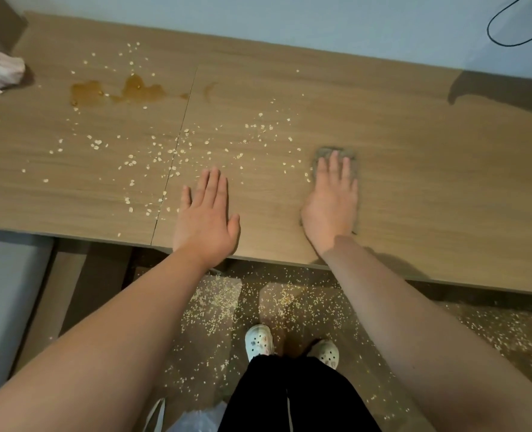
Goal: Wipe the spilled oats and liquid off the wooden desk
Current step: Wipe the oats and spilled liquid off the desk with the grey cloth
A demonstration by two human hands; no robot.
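right hand [331,194] flat, pressing grey-brown cloth [324,152] on wooden desk [430,182] | left hand [205,216] open, flat | pale scattered oats [177,151], amber liquid puddle [133,90] left

i see my left hand [205,218] flat on the wooden desk [430,188] near its front edge | my right hand [331,194] pressing flat on a grey cloth [321,152] | oats [177,151] scattered left of it | brown liquid [127,90] further back left | more oats on the floor [215,307] by my shoes [258,339]
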